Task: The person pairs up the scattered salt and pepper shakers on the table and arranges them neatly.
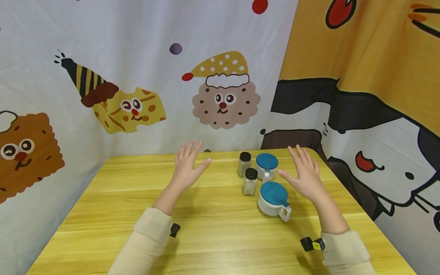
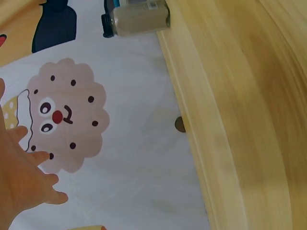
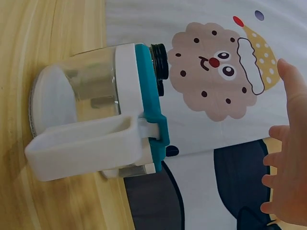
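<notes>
Fingers spread, my left hand (image 1: 187, 168) hovers over the left middle of the table and holds nothing. My right hand (image 1: 306, 175) is also spread and bare, raised just right of the containers. Nearest to it stand two clear jars with blue lids and white handles: the front jar (image 1: 273, 199) and the back jar (image 1: 266, 167). Left of them are two small glass shakers with black caps, the front shaker (image 1: 250, 182) and the back shaker (image 1: 244, 164). In the right wrist view the front jar (image 3: 91, 143) looms large, its handle toward the camera.
The wooden table (image 1: 213, 236) ends at a white curtain (image 1: 137, 49) with cartoon prints behind it. To the right hangs an orange and black printed curtain (image 1: 371, 65). Both wrists wear small black cameras below the hands.
</notes>
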Demonstrator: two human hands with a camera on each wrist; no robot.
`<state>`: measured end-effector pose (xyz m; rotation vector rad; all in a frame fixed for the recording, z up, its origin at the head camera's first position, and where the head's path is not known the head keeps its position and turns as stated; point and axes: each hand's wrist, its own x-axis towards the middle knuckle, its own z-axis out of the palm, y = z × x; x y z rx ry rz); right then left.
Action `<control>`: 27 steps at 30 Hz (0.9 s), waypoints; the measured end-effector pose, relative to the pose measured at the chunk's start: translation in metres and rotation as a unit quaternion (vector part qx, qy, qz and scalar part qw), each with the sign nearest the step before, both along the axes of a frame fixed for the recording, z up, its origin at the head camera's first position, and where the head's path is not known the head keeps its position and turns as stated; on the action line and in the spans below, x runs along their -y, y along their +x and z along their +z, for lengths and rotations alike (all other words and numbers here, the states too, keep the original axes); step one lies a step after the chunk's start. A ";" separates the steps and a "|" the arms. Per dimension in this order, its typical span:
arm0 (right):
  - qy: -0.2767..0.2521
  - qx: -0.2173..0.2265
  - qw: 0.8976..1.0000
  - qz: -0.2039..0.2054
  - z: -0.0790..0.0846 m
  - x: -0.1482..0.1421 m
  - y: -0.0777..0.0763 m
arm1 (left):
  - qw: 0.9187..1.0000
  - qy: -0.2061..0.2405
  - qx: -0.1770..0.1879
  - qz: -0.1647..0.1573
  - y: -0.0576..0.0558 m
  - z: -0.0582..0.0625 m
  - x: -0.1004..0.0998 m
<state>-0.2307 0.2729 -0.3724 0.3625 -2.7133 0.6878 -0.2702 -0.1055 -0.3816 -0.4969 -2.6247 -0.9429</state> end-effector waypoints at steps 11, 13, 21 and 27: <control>-0.014 -0.005 1.000 0.005 -0.008 -0.001 0.007 | 0.999 0.046 -0.008 -0.023 0.002 -0.006 -0.016; -0.018 -0.004 1.000 0.006 -0.010 -0.001 0.008 | 0.998 0.051 -0.007 -0.026 0.003 -0.007 -0.018; -0.036 -0.004 0.999 0.015 -0.017 0.001 0.011 | 0.997 0.075 -0.011 -0.035 0.004 -0.014 -0.029; -0.051 -0.008 0.998 0.024 -0.023 0.001 0.011 | 0.995 0.090 -0.007 -0.044 0.004 -0.021 -0.038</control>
